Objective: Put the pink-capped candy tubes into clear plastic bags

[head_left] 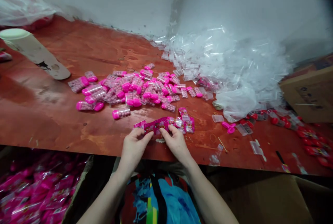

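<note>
My left hand (134, 146) and my right hand (174, 142) rest at the near edge of the red-brown table (52, 113), fingers pinched on a row of pink printed packets (166, 124) lying flat between them. Just beyond lies a pile of small clear tubes with pink caps (130, 88), filled with pale pink beads. One such tube (121, 113) lies apart, nearest my left hand. Both hands are closed on the packet row.
A heap of empty clear plastic sleeves (229, 68) fills the right back. Red-capped tubes (307, 134) lie at far right by a cardboard box (309, 92). A white cylinder (33, 52) lies at left. A box of pink packets (33, 189) sits below the table's left.
</note>
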### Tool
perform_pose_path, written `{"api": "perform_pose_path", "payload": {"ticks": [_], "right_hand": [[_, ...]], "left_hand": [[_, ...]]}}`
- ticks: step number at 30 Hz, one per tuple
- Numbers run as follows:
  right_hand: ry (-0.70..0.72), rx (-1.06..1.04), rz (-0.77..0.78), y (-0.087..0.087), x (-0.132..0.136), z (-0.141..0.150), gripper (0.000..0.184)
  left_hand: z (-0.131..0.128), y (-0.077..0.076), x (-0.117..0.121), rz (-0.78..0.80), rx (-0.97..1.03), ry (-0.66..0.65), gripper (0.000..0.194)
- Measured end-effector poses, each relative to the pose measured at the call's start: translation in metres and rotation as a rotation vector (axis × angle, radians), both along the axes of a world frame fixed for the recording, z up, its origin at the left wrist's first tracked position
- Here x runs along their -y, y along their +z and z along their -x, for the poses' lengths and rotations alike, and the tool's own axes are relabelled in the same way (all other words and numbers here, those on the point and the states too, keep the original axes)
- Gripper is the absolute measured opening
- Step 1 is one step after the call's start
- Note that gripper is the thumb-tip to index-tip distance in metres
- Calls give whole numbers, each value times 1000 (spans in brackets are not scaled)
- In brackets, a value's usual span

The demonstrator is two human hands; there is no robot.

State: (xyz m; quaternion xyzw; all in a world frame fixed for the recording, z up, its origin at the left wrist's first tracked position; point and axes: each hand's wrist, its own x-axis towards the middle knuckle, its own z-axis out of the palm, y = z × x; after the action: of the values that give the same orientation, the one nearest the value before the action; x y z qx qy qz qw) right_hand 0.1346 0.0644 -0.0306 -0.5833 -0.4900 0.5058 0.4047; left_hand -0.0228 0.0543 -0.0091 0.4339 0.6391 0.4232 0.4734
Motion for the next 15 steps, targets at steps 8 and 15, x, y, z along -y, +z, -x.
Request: {"api": "perform_pose_path", "payload": {"ticks": [8, 15], "right_hand": [[-15, 216, -68, -11, 2, -15, 31], [-2, 130, -19, -8, 6, -13, 30]], "left_hand": [[18, 16, -9, 19, -801, -183, 29], [30, -4, -21, -79, -667, -99, 29]]}}
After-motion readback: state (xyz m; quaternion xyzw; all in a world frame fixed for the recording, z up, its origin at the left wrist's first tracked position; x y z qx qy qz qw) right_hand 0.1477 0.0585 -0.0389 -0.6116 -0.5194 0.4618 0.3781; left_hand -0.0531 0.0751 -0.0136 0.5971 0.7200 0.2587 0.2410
